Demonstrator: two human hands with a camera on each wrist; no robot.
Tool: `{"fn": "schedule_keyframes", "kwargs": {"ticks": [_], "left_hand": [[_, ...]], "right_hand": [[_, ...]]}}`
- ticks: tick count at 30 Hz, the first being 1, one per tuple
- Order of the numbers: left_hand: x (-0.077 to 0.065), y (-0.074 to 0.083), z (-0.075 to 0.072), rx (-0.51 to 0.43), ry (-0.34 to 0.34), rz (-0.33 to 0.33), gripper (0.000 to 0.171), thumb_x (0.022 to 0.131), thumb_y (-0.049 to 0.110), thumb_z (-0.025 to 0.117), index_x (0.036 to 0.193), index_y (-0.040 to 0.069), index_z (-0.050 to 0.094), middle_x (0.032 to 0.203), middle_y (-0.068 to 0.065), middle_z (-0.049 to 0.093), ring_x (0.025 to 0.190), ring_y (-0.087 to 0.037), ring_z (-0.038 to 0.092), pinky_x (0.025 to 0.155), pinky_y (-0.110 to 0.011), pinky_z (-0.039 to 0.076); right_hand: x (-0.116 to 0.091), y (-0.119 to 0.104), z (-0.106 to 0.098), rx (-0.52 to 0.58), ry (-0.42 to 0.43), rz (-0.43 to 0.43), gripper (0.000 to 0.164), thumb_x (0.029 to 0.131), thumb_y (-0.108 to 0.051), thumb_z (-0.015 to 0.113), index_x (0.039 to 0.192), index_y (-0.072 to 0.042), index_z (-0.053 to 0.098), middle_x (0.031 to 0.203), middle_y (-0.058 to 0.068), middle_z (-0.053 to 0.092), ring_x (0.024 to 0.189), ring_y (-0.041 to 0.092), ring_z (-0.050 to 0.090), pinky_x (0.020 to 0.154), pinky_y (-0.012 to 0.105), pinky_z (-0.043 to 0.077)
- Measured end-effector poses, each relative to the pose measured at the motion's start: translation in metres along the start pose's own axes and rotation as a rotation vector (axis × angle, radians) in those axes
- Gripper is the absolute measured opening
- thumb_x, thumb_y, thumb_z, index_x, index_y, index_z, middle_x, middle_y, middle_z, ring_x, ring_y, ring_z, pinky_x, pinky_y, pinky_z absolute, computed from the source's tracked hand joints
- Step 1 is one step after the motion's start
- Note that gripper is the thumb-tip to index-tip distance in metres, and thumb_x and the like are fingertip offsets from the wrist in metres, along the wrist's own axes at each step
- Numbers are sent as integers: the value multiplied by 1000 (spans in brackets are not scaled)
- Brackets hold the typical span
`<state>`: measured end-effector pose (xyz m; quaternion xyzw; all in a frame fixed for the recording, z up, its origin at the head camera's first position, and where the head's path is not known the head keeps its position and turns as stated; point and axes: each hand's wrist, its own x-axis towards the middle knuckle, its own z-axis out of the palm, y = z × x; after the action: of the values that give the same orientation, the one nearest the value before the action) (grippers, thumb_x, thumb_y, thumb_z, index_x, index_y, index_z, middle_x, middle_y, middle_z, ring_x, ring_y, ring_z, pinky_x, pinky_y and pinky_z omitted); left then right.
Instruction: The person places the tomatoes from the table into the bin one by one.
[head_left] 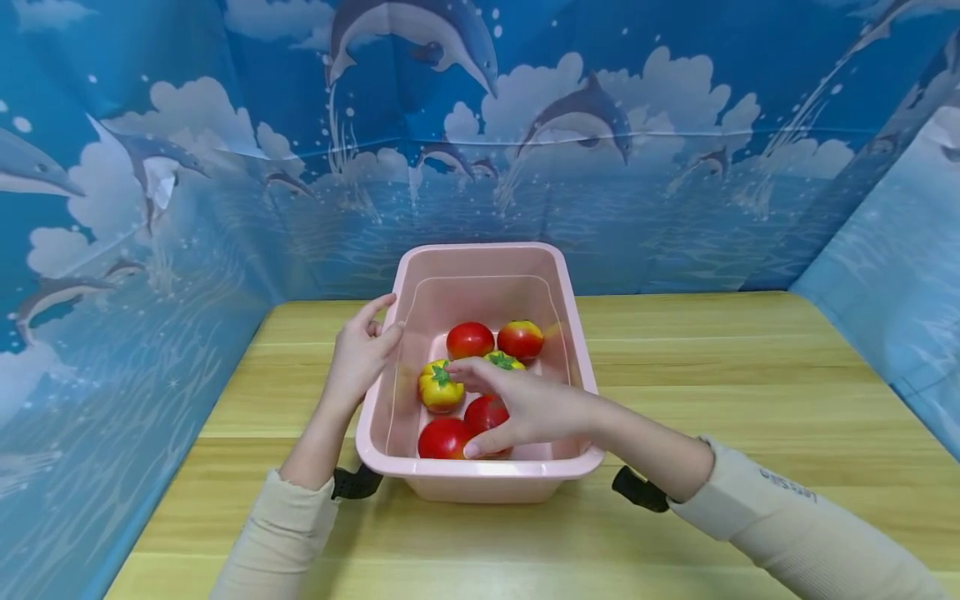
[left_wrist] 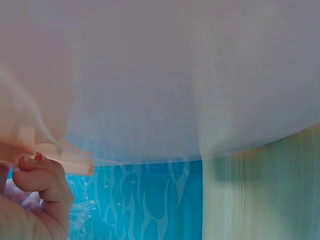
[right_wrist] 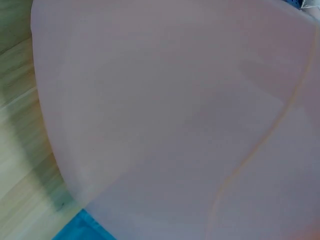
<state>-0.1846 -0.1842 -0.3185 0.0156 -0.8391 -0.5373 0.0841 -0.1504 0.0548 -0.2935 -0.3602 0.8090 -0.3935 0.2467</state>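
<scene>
A deep pink plastic bin [head_left: 480, 471] stands on the table in the head view. My left hand [head_left: 360, 354] grips its left rim, thumb and forefinger on the edge; in the left wrist view, curled fingers [left_wrist: 42, 182] lie against the rim. Over the inside of the bin is my right hand [head_left: 528, 408], thumb and fingers spread apart. Below it lie a red round fruit [head_left: 483, 412], partly hidden, and another red one [head_left: 442, 439]. A ribbed yellow bell pepper [head_left: 441, 392] with a green top sits by its fingertips. A second green-topped yellow one [head_left: 502, 360] is mostly covered.
Farther back in the bin are a red fruit [head_left: 470, 340] and a red-and-yellow fruit [head_left: 521, 339]. The bin stands on a wooden table [head_left: 712, 392], close to a blue dolphin-print curtain [head_left: 660, 225] at the back. The bin's outer wall [right_wrist: 150, 110] fills most of the right wrist view.
</scene>
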Motion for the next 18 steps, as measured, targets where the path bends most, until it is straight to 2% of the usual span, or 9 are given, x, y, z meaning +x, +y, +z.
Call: {"fn": "schedule_keyframes", "kwargs": {"ticks": [4, 8, 12, 15, 18], "left_hand": [[1, 0, 2, -5, -8, 6, 45, 91, 15, 57, 135, 11, 49, 66, -8, 43, 54, -18, 45, 51, -19, 48], [2, 1, 5, -13, -24, 12, 45, 91, 15, 57, 136, 10, 48, 65, -8, 43, 53, -18, 46, 53, -20, 50], [1, 2, 6, -3, -21, 16, 45, 92, 16, 57, 136, 11, 48, 65, -8, 43, 53, -18, 45, 52, -20, 50], [1, 4, 5, 19, -23, 17, 46, 93, 21, 55, 137, 14, 47, 69, -11, 46, 58, -21, 48, 55, -22, 51], [3, 6, 0, 39, -69, 18, 56, 97, 35, 46, 147, 18, 28, 87, -17, 53, 74, -26, 55, 67, -31, 54]], "right_hand": [[-5, 0, -3, 14, 45, -8, 76, 78, -32, 75, 141, -25, 32, 142, -4, 39, 131, 19, 37, 98, 43, 44], [-12, 2, -13, 17, 145, -39, 68, 81, -29, 72, 139, -28, 36, 140, -4, 41, 130, 19, 38, 95, 41, 46], [-20, 10, -33, 30, 238, -89, 65, 84, -23, 69, 140, -20, 37, 140, 0, 41, 128, 23, 40, 91, 40, 49], [-30, 19, -51, 7, 313, -97, 63, 87, -20, 66, 141, -13, 36, 142, 4, 39, 128, 26, 40, 94, 45, 46], [-46, 30, -71, -65, 395, -84, 60, 89, -18, 64, 141, -9, 35, 143, 9, 37, 129, 29, 38, 100, 51, 39]]}}
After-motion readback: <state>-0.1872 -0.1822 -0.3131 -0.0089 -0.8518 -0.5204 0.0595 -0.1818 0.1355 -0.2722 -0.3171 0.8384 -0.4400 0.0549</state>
